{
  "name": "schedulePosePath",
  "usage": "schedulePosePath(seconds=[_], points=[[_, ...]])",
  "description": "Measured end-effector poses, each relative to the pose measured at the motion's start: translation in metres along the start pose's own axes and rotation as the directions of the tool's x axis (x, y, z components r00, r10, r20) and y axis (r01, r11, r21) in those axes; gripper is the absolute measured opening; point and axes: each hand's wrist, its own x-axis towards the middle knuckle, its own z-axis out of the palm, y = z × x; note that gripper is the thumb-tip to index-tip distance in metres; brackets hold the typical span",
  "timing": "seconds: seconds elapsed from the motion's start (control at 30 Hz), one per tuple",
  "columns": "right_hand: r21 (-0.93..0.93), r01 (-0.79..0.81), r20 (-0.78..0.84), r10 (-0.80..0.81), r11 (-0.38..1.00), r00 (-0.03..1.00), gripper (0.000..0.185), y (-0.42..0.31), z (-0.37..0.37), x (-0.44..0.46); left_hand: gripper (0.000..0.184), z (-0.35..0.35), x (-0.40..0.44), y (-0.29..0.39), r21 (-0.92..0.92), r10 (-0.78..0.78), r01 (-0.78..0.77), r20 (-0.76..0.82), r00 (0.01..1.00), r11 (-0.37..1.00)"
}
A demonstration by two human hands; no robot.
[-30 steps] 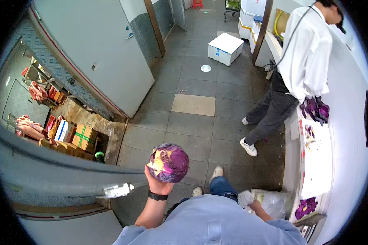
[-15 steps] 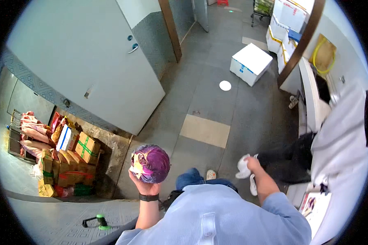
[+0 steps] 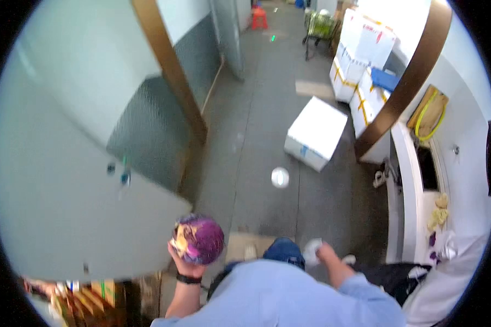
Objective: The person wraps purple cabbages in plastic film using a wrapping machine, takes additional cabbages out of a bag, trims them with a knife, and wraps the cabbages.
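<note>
Door left of cabbage, box on floor ahead, counter to the right.

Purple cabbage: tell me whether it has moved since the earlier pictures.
Yes, forward: the purple cabbage, in the left hand, now appears beside the pale floor tile, no longer short of it.

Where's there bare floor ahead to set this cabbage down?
Bare floor lies beyond the purple cabbage, between the grey door and the white box, around a circular white spot. Stacked boxes crowd the area by the brown post.
</note>
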Motion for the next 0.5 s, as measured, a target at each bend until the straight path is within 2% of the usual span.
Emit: schedulePosePath(seconds=[0.03, 0.07, 0.1, 0.13, 0.17, 0.2, 0.27, 0.37, 0.43, 0.47, 0.5], points=[[-0.052, -0.004, -0.101, -0.001, 0.999, 0.995, 0.029, 0.040, 0.033, 0.029, 0.078, 0.025, 0.052, 0.001, 0.030, -0.016, 0.015, 0.032, 0.999, 0.999], [-0.120, -0.050, 0.069, 0.058, 0.992, 0.996, 0.030, 0.052, 0.040, 0.040, 0.077, 0.053, 0.095, 0.004, 0.016, -0.035, 0.035, 0.012, 0.999, 0.999], [-0.039, -0.020, 0.054, 0.022, 0.999, 0.998, 0.030, 0.075, 0.061, 0.044, 0.076, 0.074, 0.136, 0.001, 0.027, -0.069, 0.068, 0.035, 0.997, 0.997], [0.176, -0.094, 0.062, 0.085, 0.980, 0.994, 0.033, 0.073, 0.065, 0.044, 0.075, 0.095, 0.182, -0.002, 0.040, -0.102, 0.100, 0.057, 0.993, 0.994], [0.204, -0.277, 0.105, 0.260, 0.939, 0.960, 0.035, 0.071, 0.065, 0.050, 0.074, 0.113, 0.231, -0.005, 0.052, -0.135, 0.131, 0.077, 0.988, 0.990], [0.194, -0.372, 0.175, 0.341, 0.908, 0.924, 0.035, 0.057, 0.044, 0.057, 0.073, 0.130, 0.274, -0.010, 0.010, -0.190, 0.190, 0.062, 0.980, 0.982], [0.186, -0.409, 0.242, 0.361, 0.893, 0.900, 0.036, 0.027, 0.003, 0.098, 0.075, 0.165, 0.348, -0.025, 0.131, -0.138, 0.121, 0.128, 0.982, 0.984], [0.175, -0.334, 0.290, 0.276, 0.926, 0.916, 0.037, -0.027, -0.068, 0.202, 0.076, 0.220, 0.452, -0.035, 0.190, -0.132, 0.102, 0.154, 0.979, 0.976], [0.166, -0.172, 0.262, 0.125, 0.971, 0.957, 0.037, -0.052, -0.106, 0.306, 0.076, 0.247, 0.514, -0.035, 0.158, -0.192, 0.174, 0.105, 0.976, 0.972], [0.185, -0.098, 0.193, 0.061, 0.978, 0.979, 0.038, -0.071, -0.138, 0.357, 0.076, 0.260, 0.545, -0.033, 0.157, -0.210, 0.196, 0.078, 0.975, 0.968], [0.101, -0.070, 0.045, 0.066, 0.992, 0.997, 0.043, -0.105, -0.229, 0.376, 0.077, 0.280, 0.574, -0.041, 0.183, -0.203, 0.185, 0.089, 0.975, 0.966]])
